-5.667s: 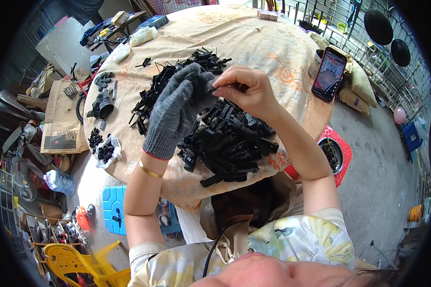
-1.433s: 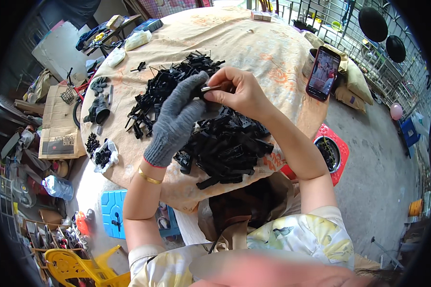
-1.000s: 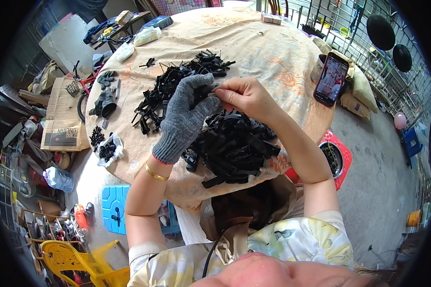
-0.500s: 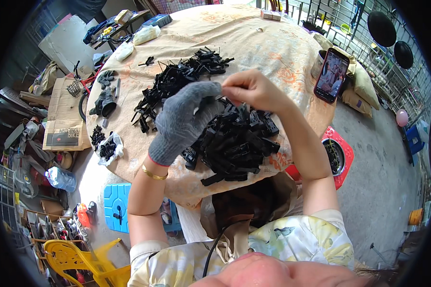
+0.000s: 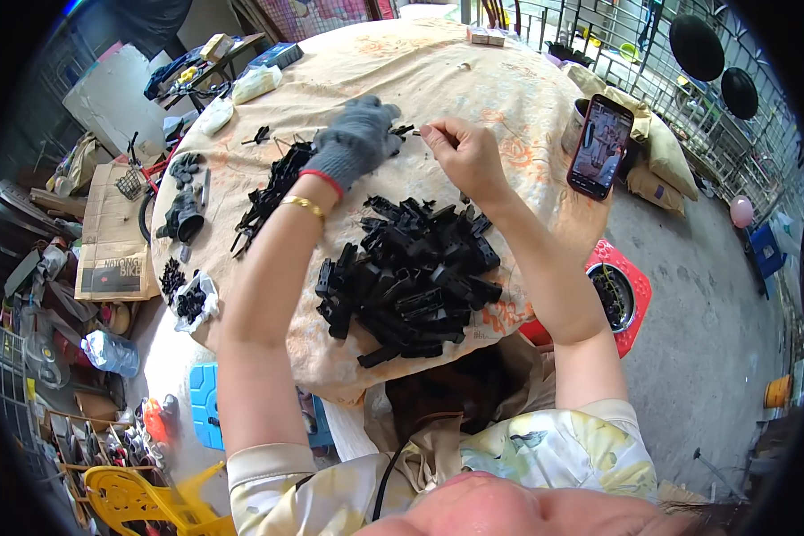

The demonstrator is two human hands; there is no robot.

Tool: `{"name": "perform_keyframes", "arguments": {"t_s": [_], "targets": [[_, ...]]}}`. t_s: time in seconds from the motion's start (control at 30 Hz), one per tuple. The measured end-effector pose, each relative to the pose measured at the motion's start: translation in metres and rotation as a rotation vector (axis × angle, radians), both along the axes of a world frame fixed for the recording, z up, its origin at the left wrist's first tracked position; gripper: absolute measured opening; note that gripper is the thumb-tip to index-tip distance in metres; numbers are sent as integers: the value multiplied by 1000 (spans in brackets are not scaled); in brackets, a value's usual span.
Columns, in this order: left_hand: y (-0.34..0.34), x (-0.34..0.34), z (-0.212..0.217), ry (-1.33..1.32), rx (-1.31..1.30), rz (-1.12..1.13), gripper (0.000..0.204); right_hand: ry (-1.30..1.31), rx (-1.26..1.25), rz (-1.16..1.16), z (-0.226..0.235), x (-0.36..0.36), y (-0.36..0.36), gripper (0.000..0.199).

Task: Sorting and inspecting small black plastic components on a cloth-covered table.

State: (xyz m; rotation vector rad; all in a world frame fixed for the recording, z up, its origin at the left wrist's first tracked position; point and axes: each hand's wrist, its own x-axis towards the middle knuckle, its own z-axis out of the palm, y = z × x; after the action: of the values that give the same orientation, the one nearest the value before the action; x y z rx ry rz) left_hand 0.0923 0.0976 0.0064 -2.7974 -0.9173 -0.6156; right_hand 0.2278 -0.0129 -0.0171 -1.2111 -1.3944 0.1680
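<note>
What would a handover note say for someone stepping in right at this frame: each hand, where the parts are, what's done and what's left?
Left hand: in a grey knit glove, reaching over the far pile of thin black pieces, fingers curled on a small black part.
Right hand: bare, pinching something small between thumb and fingers, close beside the left; too small to identify.
Parts: a big heap of chunky black plastic parts lies on the cloth-covered round table, between the forearms. A phone leans at the right edge.
Done: which pile holds finished pieces cannot be told.
Left: both piles are large, so plenty probably remains.
</note>
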Motion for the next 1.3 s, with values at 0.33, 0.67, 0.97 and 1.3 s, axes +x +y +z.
{"name": "perform_keyframes", "arguments": {"t_s": [0.33,0.67,0.97,1.3], "targets": [[-6,11,-7,50,-405,57,21,66,-49,-21,-6,12,11,18],[-83,-56,-6,-1002,-1326,-526,31,380,-264,525,2,-4,-5,24],[-99,-79,17,-720,-1512,-435,27,-176,75,614,17,-21,-26,15],[-99,-72,-4,-978,-1001,-347,22,29,-85,427,11,-38,-31,13]]}}
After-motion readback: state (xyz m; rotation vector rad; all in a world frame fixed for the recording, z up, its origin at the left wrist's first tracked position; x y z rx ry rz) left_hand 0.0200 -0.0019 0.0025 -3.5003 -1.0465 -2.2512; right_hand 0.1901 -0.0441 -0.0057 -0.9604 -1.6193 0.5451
